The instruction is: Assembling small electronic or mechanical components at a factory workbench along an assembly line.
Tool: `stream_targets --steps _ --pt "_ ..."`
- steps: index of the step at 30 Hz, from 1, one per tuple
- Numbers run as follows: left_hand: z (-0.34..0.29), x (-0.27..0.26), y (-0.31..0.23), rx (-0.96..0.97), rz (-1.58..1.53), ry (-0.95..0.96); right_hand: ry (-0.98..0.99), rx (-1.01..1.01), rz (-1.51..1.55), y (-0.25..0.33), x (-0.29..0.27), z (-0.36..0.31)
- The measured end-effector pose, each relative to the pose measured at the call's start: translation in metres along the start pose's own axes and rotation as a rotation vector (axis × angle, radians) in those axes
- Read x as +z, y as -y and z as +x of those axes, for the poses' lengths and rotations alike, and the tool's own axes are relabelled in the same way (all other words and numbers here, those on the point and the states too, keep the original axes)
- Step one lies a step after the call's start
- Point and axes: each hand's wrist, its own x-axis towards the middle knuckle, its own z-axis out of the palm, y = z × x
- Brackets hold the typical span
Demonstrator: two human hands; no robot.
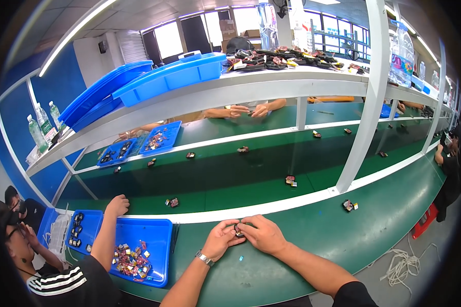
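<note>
Above the green worktop (302,250), my left hand (220,240) and my right hand (265,234) meet at the fingertips. Between them they grip a small dark electronic part (238,231) with a light patch; the fingers cover most of it. A watch (205,258) circles my left wrist. Just below my hands lies a tiny light-blue piece (241,258). To my left stands a blue tray (161,256) of small parts with red wires (133,260). Another small wired part (349,205) rests on the worktop to my right.
A co-worker's hand (119,204) reaches over the trays on the left. Beyond a white rail (271,209), a green conveyor belt (225,176) carries several parts. A white post (363,117) and an overhead shelf (271,88) stand ahead. Coiled cable (402,266) lies lower right.
</note>
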Motion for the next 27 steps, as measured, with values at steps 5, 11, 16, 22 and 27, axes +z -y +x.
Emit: stream_targets --steps 5,11,16,22,27 --pt "-0.001 0.002 0.001 0.007 0.017 -0.015 0.042 -0.017 -0.039 -0.002 0.000 -0.002" --pt "0.001 0.001 0.003 0.013 0.048 -0.014 0.084 -0.044 -0.088 -0.004 0.003 -0.003" --pt "0.001 0.002 0.004 0.015 0.079 -0.011 0.121 -0.031 -0.066 -0.005 0.002 -0.003" --pt "0.000 0.003 0.003 0.020 0.093 0.003 0.178 0.002 0.078 -0.010 -0.002 -0.002" --pt "-0.001 0.004 0.002 0.018 0.109 -0.010 0.219 0.070 0.128 -0.011 -0.004 -0.001"
